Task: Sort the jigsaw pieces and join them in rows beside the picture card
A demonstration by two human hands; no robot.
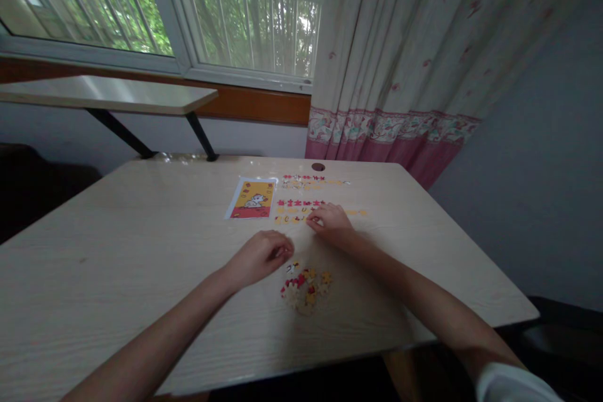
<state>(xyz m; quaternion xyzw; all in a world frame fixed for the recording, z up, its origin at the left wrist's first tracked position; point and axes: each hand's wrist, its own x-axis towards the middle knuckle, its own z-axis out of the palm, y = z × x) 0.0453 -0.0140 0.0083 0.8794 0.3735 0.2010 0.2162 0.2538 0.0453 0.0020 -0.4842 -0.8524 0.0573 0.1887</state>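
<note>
My right hand [332, 223] reaches over the right part of the laid-out puzzle pieces [301, 203]. Its thumb and forefinger pinch a small jigsaw puzzle piece at the end of the nearest row. My left hand [262, 255] hovers lower and to the left, fingers curled together; whatever may be in them is hidden. Close in front of me lies a loose pile of puzzle pieces [306, 289], red, yellow and pale, some seen from the back. Left of the rows is a picture card [254, 199] with a white cartoon animal on yellow and red.
The pale wooden table [141, 251] has a round dark cable hole [318, 167] near its far edge. A raised shelf [117, 94] on black legs stands at the back left. Behind are a window [245, 12] and a long patterned curtain [377, 63].
</note>
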